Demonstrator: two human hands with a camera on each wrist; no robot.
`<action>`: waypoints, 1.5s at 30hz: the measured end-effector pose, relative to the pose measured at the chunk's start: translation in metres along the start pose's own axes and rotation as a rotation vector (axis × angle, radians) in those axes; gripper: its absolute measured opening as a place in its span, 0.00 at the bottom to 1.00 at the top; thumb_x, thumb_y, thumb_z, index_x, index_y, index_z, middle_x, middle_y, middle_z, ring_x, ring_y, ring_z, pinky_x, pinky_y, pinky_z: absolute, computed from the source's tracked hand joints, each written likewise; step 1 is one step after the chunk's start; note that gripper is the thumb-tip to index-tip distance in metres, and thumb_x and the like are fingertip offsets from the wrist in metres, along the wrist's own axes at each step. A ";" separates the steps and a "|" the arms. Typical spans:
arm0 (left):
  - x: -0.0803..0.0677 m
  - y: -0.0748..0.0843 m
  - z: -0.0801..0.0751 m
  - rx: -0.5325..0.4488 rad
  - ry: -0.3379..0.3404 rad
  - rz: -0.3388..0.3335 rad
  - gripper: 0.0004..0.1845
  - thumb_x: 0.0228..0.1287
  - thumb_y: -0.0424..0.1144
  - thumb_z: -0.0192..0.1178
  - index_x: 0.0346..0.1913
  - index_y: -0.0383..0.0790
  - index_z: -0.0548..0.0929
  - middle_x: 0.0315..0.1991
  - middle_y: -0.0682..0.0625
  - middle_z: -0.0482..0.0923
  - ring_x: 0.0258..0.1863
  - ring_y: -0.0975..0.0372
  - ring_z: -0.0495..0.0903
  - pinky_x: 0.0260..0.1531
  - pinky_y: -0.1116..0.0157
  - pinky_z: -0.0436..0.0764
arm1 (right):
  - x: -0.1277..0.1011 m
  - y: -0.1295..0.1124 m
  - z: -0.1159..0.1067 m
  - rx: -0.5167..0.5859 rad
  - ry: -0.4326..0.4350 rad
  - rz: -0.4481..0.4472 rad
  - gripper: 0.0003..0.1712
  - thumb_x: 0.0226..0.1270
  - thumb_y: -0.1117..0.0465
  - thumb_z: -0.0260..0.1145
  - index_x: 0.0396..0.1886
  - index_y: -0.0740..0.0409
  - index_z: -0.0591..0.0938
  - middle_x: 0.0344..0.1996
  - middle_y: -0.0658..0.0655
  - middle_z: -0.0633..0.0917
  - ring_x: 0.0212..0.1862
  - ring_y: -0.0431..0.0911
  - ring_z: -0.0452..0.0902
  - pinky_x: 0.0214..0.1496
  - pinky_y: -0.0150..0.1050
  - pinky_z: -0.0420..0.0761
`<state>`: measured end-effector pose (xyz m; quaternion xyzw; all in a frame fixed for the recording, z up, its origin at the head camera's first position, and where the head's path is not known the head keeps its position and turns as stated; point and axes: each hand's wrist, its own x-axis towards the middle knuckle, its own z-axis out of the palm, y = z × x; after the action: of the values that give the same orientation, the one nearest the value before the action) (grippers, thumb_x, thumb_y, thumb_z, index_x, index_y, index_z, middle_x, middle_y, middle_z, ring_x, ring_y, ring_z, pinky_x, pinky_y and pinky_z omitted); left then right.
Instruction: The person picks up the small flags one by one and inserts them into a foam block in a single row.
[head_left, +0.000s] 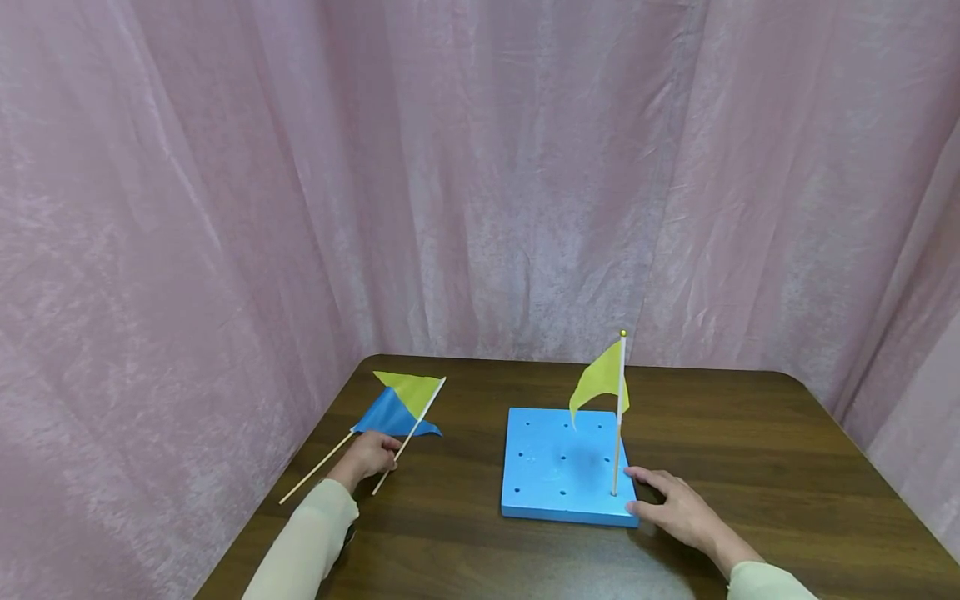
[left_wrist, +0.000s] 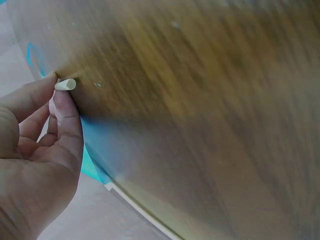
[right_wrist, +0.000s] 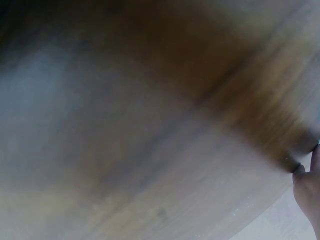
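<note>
In the head view, my left hand (head_left: 371,457) pinches the wooden stick of a yellow flag (head_left: 411,392) between thumb and fingers. The left wrist view shows the stick's bare end (left_wrist: 66,84) poking out past the fingertips. A blue flag (head_left: 386,412) lies partly under the yellow one, its stick pointing toward the table's near left. My right hand (head_left: 678,510) touches the right edge of a light blue board (head_left: 540,471) with spread thumb and fingers. Another yellow flag (head_left: 602,379) stands upright in the board's near right hole.
Rows of small holes dot the board's top. Everything sits on a dark brown wooden table (head_left: 442,542) with rounded far corners. Pink curtains (head_left: 510,183) hang close behind and beside it. The right wrist view is mostly blurred tabletop.
</note>
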<state>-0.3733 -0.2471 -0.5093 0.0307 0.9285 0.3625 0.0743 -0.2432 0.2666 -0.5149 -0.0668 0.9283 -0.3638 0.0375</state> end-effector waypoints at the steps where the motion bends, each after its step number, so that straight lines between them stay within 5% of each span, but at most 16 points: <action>1: 0.000 0.001 0.000 0.002 0.002 0.007 0.18 0.55 0.21 0.59 0.51 0.23 0.82 0.31 0.46 0.80 0.28 0.59 0.78 0.32 0.62 0.80 | 0.000 0.000 0.000 0.000 0.002 -0.002 0.37 0.62 0.40 0.69 0.68 0.50 0.75 0.66 0.67 0.72 0.67 0.68 0.62 0.59 0.71 0.64; 23: -0.001 0.013 0.004 -0.092 0.011 0.016 0.19 0.52 0.22 0.59 0.50 0.21 0.82 0.31 0.47 0.78 0.27 0.60 0.75 0.30 0.64 0.77 | -0.001 0.002 0.000 -0.001 0.014 -0.015 0.37 0.62 0.41 0.70 0.67 0.51 0.76 0.65 0.66 0.73 0.67 0.69 0.62 0.59 0.70 0.65; 31: 0.003 0.023 0.005 -0.207 -0.002 0.035 0.17 0.62 0.23 0.56 0.54 0.21 0.80 0.39 0.40 0.81 0.32 0.58 0.76 0.33 0.63 0.78 | -0.001 0.002 0.000 -0.004 0.008 -0.009 0.37 0.61 0.41 0.70 0.67 0.50 0.76 0.65 0.66 0.73 0.67 0.69 0.62 0.59 0.71 0.65; 45: 0.016 0.066 0.005 -0.435 0.083 0.080 0.18 0.63 0.19 0.57 0.56 0.23 0.78 0.43 0.36 0.78 0.35 0.58 0.77 0.35 0.63 0.81 | 0.000 0.001 0.000 -0.005 -0.002 -0.003 0.37 0.62 0.40 0.69 0.68 0.50 0.75 0.66 0.67 0.72 0.67 0.69 0.61 0.58 0.71 0.64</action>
<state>-0.3879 -0.1935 -0.4708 0.0357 0.8288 0.5578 0.0265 -0.2430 0.2672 -0.5155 -0.0684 0.9292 -0.3614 0.0376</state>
